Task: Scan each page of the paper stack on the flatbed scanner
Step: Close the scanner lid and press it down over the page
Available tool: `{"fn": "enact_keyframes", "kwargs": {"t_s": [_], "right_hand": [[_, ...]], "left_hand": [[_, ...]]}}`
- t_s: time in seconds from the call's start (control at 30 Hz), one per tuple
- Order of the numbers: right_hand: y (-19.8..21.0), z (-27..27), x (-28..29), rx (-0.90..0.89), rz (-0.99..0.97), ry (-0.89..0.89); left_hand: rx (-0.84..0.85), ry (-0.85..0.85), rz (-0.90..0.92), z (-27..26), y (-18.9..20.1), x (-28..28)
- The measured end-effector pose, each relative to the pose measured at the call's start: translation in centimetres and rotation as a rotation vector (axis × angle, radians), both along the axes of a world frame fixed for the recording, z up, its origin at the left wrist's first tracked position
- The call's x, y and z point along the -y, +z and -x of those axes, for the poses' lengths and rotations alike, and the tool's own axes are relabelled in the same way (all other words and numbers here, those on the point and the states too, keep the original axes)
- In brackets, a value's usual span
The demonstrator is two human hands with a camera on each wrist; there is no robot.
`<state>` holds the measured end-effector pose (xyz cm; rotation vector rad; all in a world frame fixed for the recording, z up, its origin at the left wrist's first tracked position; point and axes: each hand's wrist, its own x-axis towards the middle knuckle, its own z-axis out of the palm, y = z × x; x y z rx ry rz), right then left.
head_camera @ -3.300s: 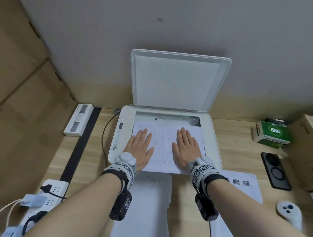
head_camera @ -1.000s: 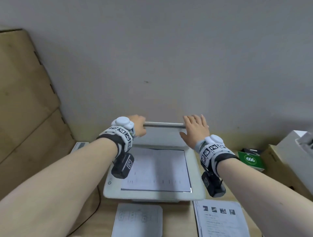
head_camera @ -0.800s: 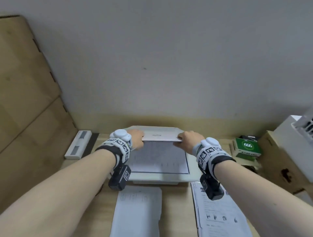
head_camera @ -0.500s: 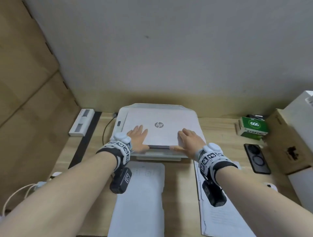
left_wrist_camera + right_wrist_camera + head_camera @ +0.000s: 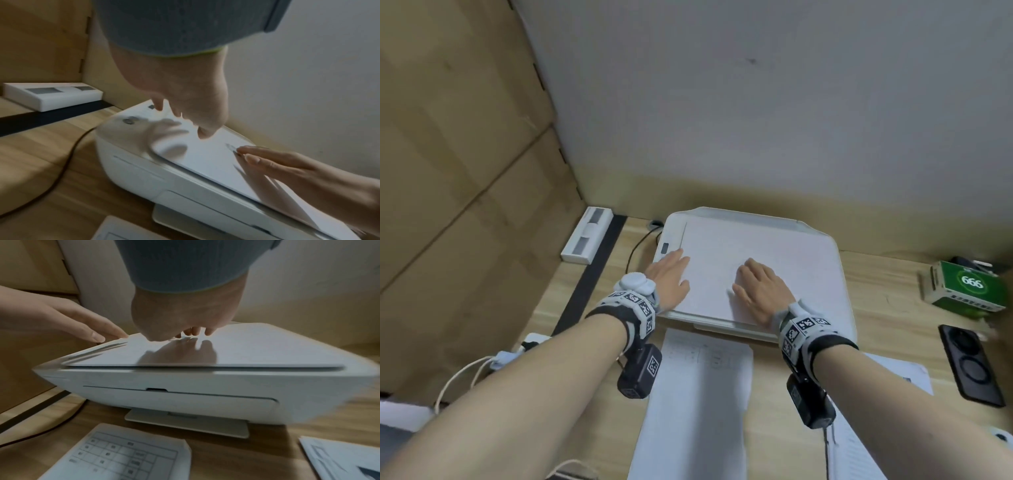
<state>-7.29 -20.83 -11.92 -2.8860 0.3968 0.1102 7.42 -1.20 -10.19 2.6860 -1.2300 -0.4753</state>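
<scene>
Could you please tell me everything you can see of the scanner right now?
The scanner is a white plastic flatbed unit with rounded corners, at the back of the wooden desk by the wall. Its lid is shut flat. A control strip runs along its left edge. The left hand and right hand are on or just above the lid.

We see bare counter (image 5: 887, 294) right of the scanner (image 5: 825, 274); paper sheets (image 5: 698, 411) crowd its front.
</scene>
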Motion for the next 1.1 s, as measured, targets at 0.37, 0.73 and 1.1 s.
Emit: {"fn": "enact_keyframes", "kwargs": {"t_s": [0.37, 0.73, 1.1], "right_hand": [[-3.2, -5.2, -3.4, 0.008, -0.026, -0.136], [-3.2, -5.4, -3.7, 0.049, -0.029, -0.175], [-3.2, -5.4, -3.7, 0.061, -0.018, -0.174]], "left_hand": [[-0.473, 0.632, 0.256, -4.1, -4.4, -1.1], [-0.332, 0.65, 0.433, -4.2, -5.8, -0.1], [-0.268, 0.604, 0.436, -4.7, -6.7, -0.2]]}}
